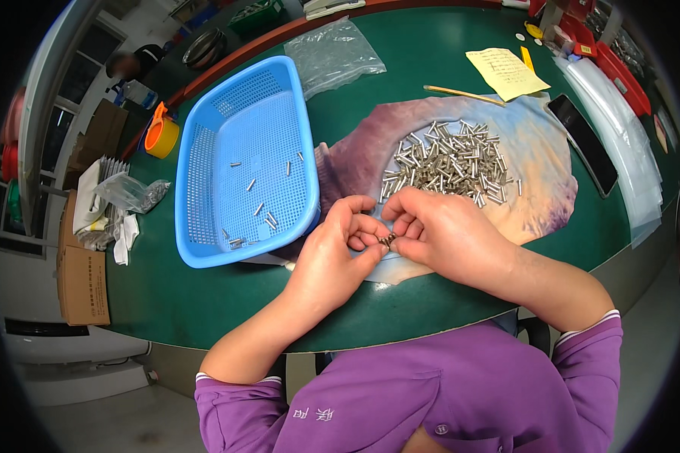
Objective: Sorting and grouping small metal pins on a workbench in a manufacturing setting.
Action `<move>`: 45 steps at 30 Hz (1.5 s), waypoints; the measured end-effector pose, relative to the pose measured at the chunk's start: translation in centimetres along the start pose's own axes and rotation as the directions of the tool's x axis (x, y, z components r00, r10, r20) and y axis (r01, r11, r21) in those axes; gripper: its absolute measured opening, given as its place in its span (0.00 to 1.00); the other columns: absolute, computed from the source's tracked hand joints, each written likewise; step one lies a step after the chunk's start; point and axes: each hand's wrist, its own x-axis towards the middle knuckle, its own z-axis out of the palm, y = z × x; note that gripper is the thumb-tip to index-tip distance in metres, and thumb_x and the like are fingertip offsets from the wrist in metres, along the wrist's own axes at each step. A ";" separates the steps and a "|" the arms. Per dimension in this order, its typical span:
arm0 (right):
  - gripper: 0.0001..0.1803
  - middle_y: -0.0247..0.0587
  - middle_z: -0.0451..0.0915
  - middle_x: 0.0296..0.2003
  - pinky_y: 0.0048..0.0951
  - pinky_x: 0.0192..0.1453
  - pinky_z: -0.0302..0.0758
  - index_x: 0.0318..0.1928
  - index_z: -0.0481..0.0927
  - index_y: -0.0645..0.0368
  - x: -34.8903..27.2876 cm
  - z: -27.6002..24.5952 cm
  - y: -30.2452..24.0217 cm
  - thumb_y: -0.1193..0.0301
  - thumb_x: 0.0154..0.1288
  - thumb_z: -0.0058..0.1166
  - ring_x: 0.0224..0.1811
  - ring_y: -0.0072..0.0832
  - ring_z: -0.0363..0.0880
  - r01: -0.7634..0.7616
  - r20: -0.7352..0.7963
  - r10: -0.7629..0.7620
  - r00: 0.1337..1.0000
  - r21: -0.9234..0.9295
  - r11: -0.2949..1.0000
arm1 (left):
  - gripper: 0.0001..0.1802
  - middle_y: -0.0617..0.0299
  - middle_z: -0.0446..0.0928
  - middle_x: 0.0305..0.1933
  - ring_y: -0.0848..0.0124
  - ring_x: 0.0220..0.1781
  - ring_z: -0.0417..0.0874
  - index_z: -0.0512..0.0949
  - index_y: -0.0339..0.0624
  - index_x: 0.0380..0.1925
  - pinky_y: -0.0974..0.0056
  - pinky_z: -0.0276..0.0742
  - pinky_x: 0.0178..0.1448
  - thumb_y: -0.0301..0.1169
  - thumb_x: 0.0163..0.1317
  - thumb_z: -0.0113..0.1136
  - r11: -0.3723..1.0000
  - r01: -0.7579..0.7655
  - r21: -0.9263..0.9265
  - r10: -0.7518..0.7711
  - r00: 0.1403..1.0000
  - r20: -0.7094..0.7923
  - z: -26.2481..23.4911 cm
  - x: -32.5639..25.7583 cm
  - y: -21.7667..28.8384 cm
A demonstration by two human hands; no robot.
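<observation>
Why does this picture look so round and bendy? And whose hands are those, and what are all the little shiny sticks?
The picture comes from a wide camera worn on a person's head, looking down, so straight edges bend near the rim. There is no machine here, just a person in purple sleeves working with bare hands.

The left hand and the right hand meet in the middle, and together their fingers pinch a small metal piece; it is too tiny to tell more.

They work at a green table. Behind the hands a pile of small metal pins lies on a purple and orange cloth. To the left sits a blue plastic basket with a few pins in it. There is also an orange tape roll, a clear plastic bag, a yellow note and a dark phone.
</observation>
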 end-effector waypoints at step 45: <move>0.15 0.27 0.72 0.34 0.10 0.33 0.72 0.45 0.72 0.54 1.6 -6.4 4.1 0.57 0.73 0.56 0.31 0.10 0.70 -0.134 0.114 0.141 0.983 0.981 0.141 | 0.33 0.58 0.79 0.46 0.75 0.39 0.79 0.64 0.34 0.67 0.69 0.76 0.46 0.17 0.60 0.61 0.929 -0.369 -0.007 0.367 0.927 -0.076 0.4 -0.4 -2.4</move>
